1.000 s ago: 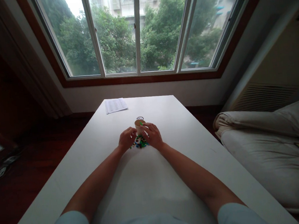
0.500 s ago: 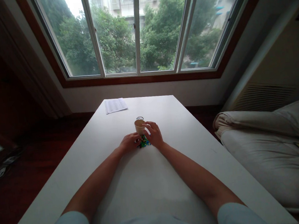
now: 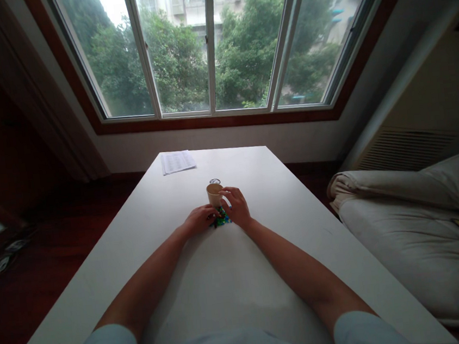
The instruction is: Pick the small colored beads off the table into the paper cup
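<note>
A tan paper cup stands upright on the white table, its mouth facing up. My right hand is at the cup's right side, fingertips on its rim and side and the thumb lower down. Just in front of the cup lies a small heap of shiny green, blue and dark pieces, too small to name. My left hand rests at the heap's left edge with its fingers curled together over the pieces. Whatever is between those fingertips is hidden.
Behind the cup lies a thin dark ring-shaped item. Printed sheets of paper lie at the table's far left corner. A pale padded sofa stands to the right, and a wide window is beyond the table.
The fingers of my left hand have shifted slightly over the heap of pieces. My right hand and the cup have stayed in place.
</note>
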Tool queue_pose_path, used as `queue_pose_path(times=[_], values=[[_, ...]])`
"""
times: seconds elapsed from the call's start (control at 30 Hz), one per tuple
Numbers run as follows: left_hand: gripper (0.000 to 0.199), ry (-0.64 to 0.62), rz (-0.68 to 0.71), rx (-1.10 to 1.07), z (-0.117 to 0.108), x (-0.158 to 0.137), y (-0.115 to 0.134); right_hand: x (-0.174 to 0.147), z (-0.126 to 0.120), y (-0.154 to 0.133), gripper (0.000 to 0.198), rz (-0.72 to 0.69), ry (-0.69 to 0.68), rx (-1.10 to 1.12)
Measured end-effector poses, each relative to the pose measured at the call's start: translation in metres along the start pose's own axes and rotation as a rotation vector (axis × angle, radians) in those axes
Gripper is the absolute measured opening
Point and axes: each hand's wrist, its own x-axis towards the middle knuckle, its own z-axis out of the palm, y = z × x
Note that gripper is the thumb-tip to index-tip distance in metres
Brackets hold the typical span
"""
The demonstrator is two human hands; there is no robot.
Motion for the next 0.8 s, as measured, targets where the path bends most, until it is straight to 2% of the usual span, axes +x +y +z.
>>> queue_pose_path(times=[0.33, 0.43, 0.6, 0.8], values=[[0.016, -0.042, -0.073, 0.093, -0.0017, 0.0003, -0.0022, -0.0007, 0.001, 0.0008, 0.027, -0.004, 0.0, 0.015], [0.013, -0.026, -0.054, 0.108, -0.0017, 0.0007, -0.0006, -0.0001, 0.0003, -0.0002, 0.027, -0.003, 0.002, 0.019], [0.013, 0.082, -0.055, 0.135, -0.0023, 0.0026, 0.0023, -0.0008, 0.0005, -0.0005, 0.026, -0.015, -0.006, 0.017], [0.012, 0.294, -0.133, 0.136, -0.0064, 0.0023, 0.0035, -0.0019, 0.0, -0.0037, 0.02, -0.057, -0.046, 0.022]])
